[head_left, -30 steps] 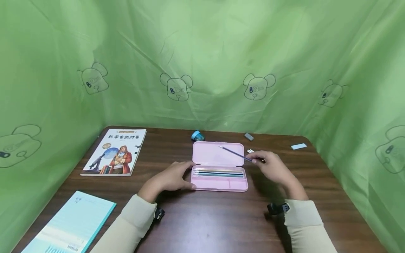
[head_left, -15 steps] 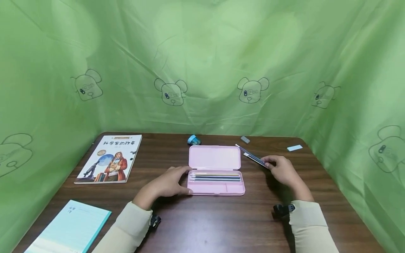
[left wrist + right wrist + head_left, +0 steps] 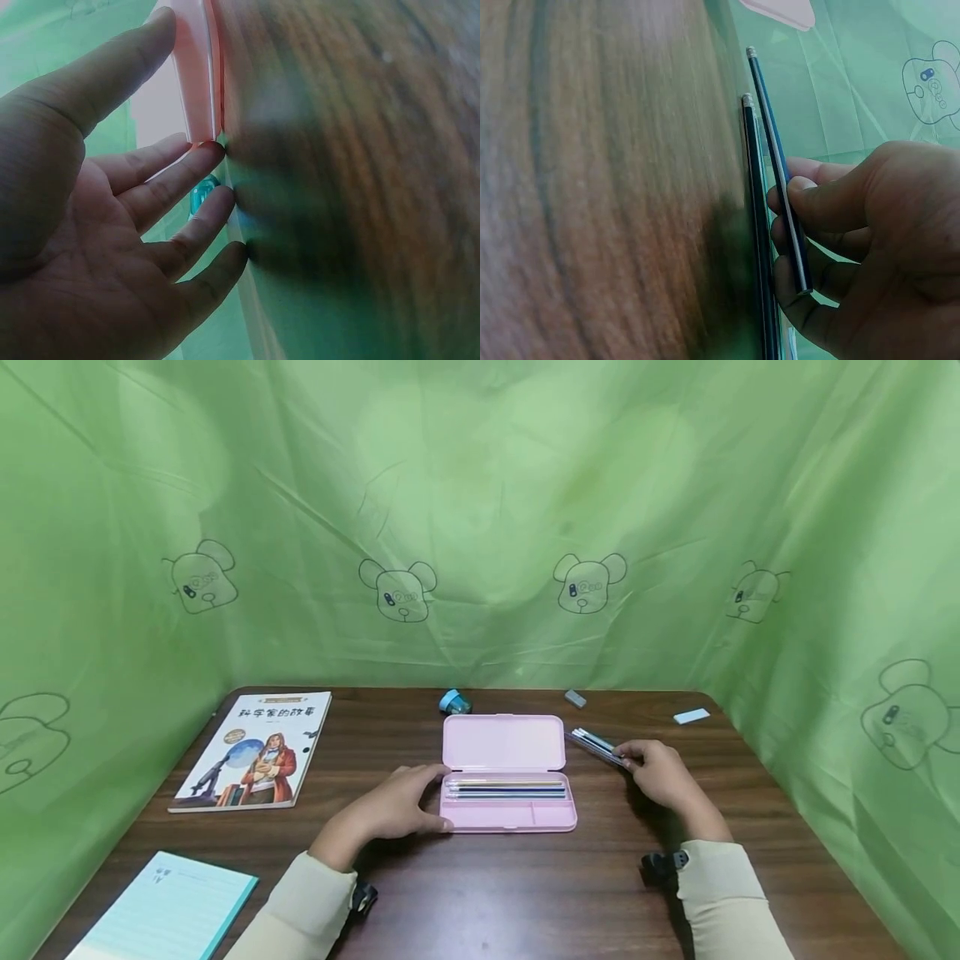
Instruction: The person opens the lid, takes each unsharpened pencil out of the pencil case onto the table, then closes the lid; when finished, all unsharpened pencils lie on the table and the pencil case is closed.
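An open pink pencil case [image 3: 502, 742] lies mid-table, with several pencils [image 3: 506, 788] in its front tray. My left hand [image 3: 408, 797] rests flat at the tray's left end, its straight fingers [image 3: 180, 161] touching the pink case edge [image 3: 193, 82]. My right hand [image 3: 654, 770] is just right of the case, low on the table. It pinches a dark pencil [image 3: 778, 165] between thumb and fingers. A second pencil [image 3: 754, 225] lies alongside on the wood, against the fingers. Both pencils [image 3: 596, 744] point toward the back left.
A picture book [image 3: 251, 750] lies at the left and a pale blue notebook [image 3: 165, 910] at the front left. Behind the case are a blue sharpener [image 3: 454, 701], a grey eraser [image 3: 575, 697] and a light blue eraser [image 3: 691, 717]. Green cloth [image 3: 480, 527] walls the table.
My right hand has carried its pencil from above the lid rightward and down to the table beside the case. The left hand has stayed at the case's left end.
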The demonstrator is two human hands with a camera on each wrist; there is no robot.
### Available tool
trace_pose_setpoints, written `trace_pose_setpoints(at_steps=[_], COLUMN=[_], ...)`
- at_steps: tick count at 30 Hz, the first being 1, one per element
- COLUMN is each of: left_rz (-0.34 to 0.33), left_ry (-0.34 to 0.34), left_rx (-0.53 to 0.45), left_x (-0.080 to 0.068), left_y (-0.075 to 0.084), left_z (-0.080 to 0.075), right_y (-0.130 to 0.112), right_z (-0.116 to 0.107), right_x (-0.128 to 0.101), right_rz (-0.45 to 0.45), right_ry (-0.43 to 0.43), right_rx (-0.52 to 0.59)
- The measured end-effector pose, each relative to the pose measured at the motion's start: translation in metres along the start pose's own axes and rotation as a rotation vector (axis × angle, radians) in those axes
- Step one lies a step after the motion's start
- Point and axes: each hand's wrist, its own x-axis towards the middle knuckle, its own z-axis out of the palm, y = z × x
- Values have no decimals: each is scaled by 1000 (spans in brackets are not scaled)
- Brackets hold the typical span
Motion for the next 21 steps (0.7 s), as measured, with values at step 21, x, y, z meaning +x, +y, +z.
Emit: trace_pose_setpoints(at_steps=[21], left_rz=[11], left_ry=[-1], left_rx=[0], left_x=[-1], left_y=[2], left_z=[-1], right_y=[0], right_z=[1], right_x=[1], right_rz=[-18], right_ry=[4], right_rx=[-14])
